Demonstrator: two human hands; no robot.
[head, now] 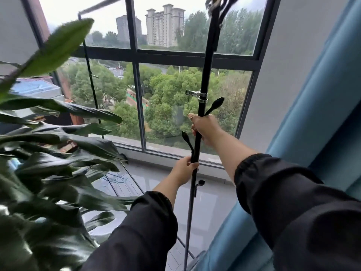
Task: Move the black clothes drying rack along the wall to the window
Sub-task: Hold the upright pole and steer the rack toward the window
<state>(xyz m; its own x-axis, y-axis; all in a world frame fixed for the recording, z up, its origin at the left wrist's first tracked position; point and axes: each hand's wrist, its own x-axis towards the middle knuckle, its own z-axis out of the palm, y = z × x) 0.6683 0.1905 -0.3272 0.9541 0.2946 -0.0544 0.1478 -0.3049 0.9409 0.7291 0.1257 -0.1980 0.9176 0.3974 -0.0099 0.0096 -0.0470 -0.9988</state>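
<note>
The black clothes drying rack stands in front of the window (162, 57). Its near upright pole (207, 65) rises through the middle of the view, with a silver clamp and leaf-shaped black hooks on it. My right hand (205, 127) grips this pole just below the clamp. Lower down, my left hand (184, 169) holds the same pole. The rack's far upright (90, 79) and top bar (101, 4) show at the left against the glass. Its base lies low on the tiled floor, partly hidden by leaves.
A large green-leaved plant (54, 153) fills the left side, close to the rack. A blue curtain (322, 124) hangs on the right beside a grey wall. The window sill (170, 151) runs just beyond the pole.
</note>
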